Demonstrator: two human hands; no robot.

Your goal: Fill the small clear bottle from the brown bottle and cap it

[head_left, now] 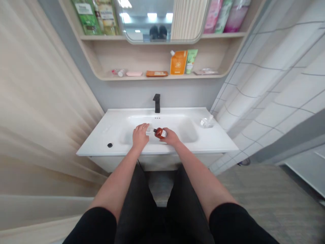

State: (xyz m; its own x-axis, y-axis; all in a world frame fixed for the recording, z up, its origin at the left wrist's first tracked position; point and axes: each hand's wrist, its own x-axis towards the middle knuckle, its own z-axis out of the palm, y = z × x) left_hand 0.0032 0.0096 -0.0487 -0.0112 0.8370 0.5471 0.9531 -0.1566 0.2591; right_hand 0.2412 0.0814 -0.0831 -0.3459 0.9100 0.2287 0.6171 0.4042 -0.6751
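Note:
Over the white sink, my right hand is closed around a small amber bottle with a pale label. The bottle lies tipped on its side, its dark neck pointing left. My left hand has its fingers curled round a small clear container, whose exact kind I cannot make out. The bottle's neck is right beside this container; whether they touch is too small to tell. A round black cap rests on the counter to the left of my left hand.
A black faucet stands behind the basin. On the right of the counter is a clear bottle. Above, a shelf holds an orange pouch, a green tube and small items. A curtain hangs at left.

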